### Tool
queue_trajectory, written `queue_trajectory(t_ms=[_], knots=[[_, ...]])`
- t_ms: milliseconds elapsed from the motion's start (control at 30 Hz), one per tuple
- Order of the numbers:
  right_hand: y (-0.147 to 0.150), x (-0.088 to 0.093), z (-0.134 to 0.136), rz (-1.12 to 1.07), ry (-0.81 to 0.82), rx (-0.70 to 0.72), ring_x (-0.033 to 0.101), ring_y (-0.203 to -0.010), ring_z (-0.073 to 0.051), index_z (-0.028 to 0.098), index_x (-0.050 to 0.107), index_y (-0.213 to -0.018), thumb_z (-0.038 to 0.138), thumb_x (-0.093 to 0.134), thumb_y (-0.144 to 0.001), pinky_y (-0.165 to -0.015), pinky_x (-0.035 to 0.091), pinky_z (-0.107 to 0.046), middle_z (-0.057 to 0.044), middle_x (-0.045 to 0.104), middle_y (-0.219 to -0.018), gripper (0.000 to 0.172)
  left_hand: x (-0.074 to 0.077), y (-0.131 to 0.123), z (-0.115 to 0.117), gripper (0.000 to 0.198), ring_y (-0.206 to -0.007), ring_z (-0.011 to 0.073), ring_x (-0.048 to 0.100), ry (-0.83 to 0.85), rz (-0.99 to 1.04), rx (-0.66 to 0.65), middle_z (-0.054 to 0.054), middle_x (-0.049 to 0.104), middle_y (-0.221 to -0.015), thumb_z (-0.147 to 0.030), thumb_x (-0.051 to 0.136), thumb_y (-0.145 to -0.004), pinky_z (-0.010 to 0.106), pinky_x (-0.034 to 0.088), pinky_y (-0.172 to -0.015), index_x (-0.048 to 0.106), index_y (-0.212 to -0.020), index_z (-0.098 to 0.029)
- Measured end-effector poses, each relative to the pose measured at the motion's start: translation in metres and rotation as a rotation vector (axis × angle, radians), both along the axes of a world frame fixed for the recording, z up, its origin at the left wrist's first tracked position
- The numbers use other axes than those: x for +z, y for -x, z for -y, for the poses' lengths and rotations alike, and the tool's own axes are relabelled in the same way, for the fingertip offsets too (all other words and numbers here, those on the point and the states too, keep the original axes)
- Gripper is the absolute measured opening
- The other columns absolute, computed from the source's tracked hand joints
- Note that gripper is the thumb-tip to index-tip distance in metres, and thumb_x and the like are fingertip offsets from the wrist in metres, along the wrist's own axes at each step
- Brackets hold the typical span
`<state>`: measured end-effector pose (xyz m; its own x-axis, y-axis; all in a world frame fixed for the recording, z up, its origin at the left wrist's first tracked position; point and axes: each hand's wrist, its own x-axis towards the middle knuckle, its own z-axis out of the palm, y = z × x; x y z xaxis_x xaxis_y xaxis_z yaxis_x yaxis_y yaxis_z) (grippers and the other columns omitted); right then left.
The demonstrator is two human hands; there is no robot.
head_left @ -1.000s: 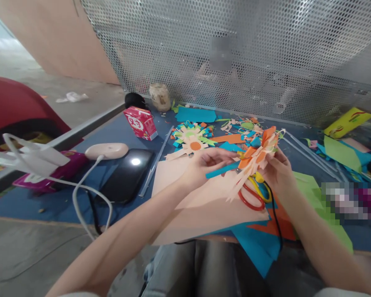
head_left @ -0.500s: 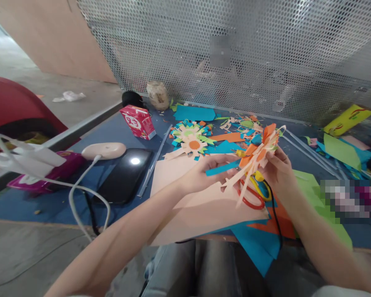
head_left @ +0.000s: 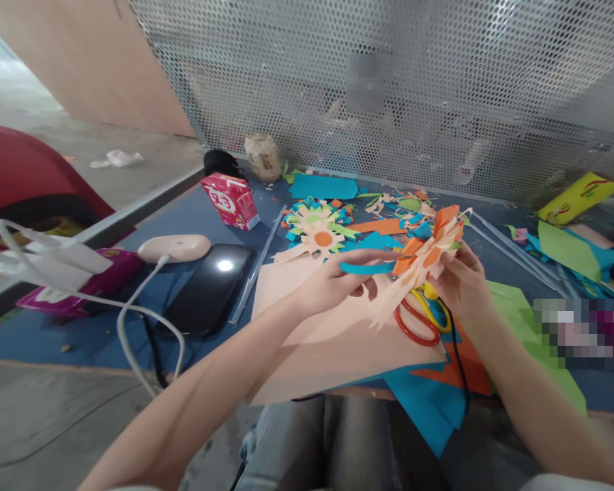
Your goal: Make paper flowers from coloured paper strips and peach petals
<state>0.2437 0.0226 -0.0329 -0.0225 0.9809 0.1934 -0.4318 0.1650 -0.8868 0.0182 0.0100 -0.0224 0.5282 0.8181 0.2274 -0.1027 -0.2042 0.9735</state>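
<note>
A layered paper flower (head_left: 430, 252) in orange, peach and blue is held up over the table by my right hand (head_left: 460, 276), whose fingers close on its right side. My left hand (head_left: 355, 269) reaches in from the left, its fingers at one long blue paper strip (head_left: 366, 268) that sticks out of the flower. Petals hide the left fingertips. Below the flower lie scissors with red and yellow handles (head_left: 417, 324), on a large peach paper sheet (head_left: 307, 341). Another paper flower (head_left: 321, 239) with an orange centre lies behind my left hand.
Paper scraps (head_left: 406, 203) are strewn along the perforated metal panel (head_left: 286, 82). To the left are a phone (head_left: 207, 290), a white cable (head_left: 120, 327), a pink box (head_left: 230, 201) and a clear plastic strip (head_left: 258, 266). Green paper (head_left: 522, 327) and a yellow packet (head_left: 578, 198) are at right.
My left fingers have shifted along the blue strip, which now curves slightly instead of lying straight. The flower's peach strips have swung a little left. My right hand stays nearly still.
</note>
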Motion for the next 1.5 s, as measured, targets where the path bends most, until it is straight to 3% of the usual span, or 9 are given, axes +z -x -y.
queue_trajectory(t_ms=[167, 233, 367, 467, 633, 800, 967, 1267, 1500], knots=[[0.002, 0.001, 0.000, -0.015, 0.040, -0.030, 0.058, -0.051, -0.007, 0.026, 0.061, -0.077, 0.018, 0.078, -0.055, -0.046, 0.052, -0.021, 0.009, 0.063, -0.064, 0.029, 0.002, 0.002, 0.004, 0.037, -0.099, 0.0203, 0.059, -0.092, -0.085, 0.056, 0.008, 0.065, -0.111, -0.031, 0.064, -0.075, 0.024, 0.050, -0.071, 0.064, -0.110, -0.019], [0.002, 0.000, 0.000, -0.001, 0.039, -0.027, 0.059, -0.053, -0.008, 0.026, 0.061, -0.078, 0.019, 0.078, -0.056, -0.047, 0.052, -0.021, 0.008, 0.063, -0.064, 0.029, 0.004, 0.002, 0.006, 0.041, -0.103, 0.0224, 0.058, -0.064, -0.069, 0.057, 0.008, 0.065, -0.112, -0.035, 0.067, -0.072, 0.026, 0.051, -0.072, 0.064, -0.109, -0.020], [0.002, -0.001, -0.001, 0.008, 0.043, -0.026, 0.062, -0.057, -0.009, 0.028, 0.060, -0.080, 0.020, 0.078, -0.055, -0.048, 0.053, -0.021, 0.008, 0.064, -0.067, 0.032, 0.005, 0.001, 0.005, 0.032, -0.075, 0.0132, 0.060, -0.066, 0.021, 0.131, 0.006, 0.069, -0.092, -0.041, 0.065, -0.073, 0.021, 0.049, -0.059, 0.069, -0.097, -0.020], [0.003, -0.003, -0.001, 0.002, 0.060, -0.044, 0.062, -0.059, -0.009, 0.028, 0.059, -0.078, 0.018, 0.079, -0.053, -0.048, 0.053, -0.020, 0.009, 0.065, -0.069, 0.033, 0.005, -0.002, 0.003, 0.033, -0.050, 0.0065, 0.047, -0.042, 0.089, 0.184, 0.001, 0.063, -0.063, -0.048, 0.065, -0.071, 0.019, 0.040, -0.046, 0.071, -0.076, -0.016], [0.005, -0.003, -0.001, -0.006, 0.058, -0.064, 0.060, -0.055, -0.007, 0.028, 0.060, -0.077, 0.016, 0.078, -0.053, -0.050, 0.053, -0.019, 0.010, 0.064, -0.068, 0.033, 0.010, -0.005, 0.004, 0.044, -0.044, 0.0050, 0.038, 0.043, 0.087, 0.235, -0.002, 0.050, -0.046, -0.056, 0.067, -0.063, 0.020, 0.031, -0.041, 0.062, -0.053, -0.013], [0.010, 0.001, 0.002, 0.012, 0.034, -0.075, 0.063, -0.065, -0.009, 0.028, 0.060, -0.079, 0.017, 0.076, -0.056, -0.053, 0.053, -0.021, 0.008, 0.067, -0.077, 0.030, 0.008, -0.009, 0.007, 0.035, -0.050, 0.0060, 0.045, 0.040, 0.243, 0.230, -0.003, 0.055, -0.056, -0.050, 0.073, -0.059, 0.019, 0.038, -0.046, 0.065, -0.066, -0.016], [0.013, 0.002, 0.002, 0.024, 0.000, -0.082, 0.061, -0.061, -0.008, 0.029, 0.059, -0.079, 0.016, 0.075, -0.059, -0.053, 0.052, -0.021, 0.009, 0.065, -0.074, 0.029, -0.003, -0.013, 0.007, 0.036, -0.063, 0.0105, 0.056, 0.039, 0.207, 0.258, 0.000, 0.062, -0.075, -0.038, 0.078, -0.056, 0.021, 0.042, -0.050, 0.066, -0.084, -0.019], [0.015, 0.001, 0.002, 0.067, -0.048, -0.102, 0.058, -0.057, -0.006, 0.027, 0.057, -0.083, 0.016, 0.074, -0.060, -0.054, 0.050, -0.018, 0.008, 0.062, -0.069, 0.030, 0.000, -0.011, 0.006, 0.034, -0.074, 0.0151, 0.061, 0.184, 0.173, 0.278, 0.003, 0.065, -0.075, -0.035, 0.078, -0.056, 0.028, 0.050, -0.067, 0.062, -0.078, -0.014], [0.017, 0.004, 0.007, 0.017, -0.051, -0.112, 0.058, -0.061, -0.005, 0.027, 0.058, -0.079, 0.014, 0.075, -0.058, -0.059, 0.049, -0.016, 0.009, 0.064, -0.072, 0.030, -0.004, -0.012, 0.007, 0.033, -0.071, 0.0130, 0.059, 0.005, 0.186, 0.311, 0.003, 0.064, -0.079, -0.039, 0.076, -0.060, 0.025, 0.049, -0.062, 0.061, -0.078, -0.015]])
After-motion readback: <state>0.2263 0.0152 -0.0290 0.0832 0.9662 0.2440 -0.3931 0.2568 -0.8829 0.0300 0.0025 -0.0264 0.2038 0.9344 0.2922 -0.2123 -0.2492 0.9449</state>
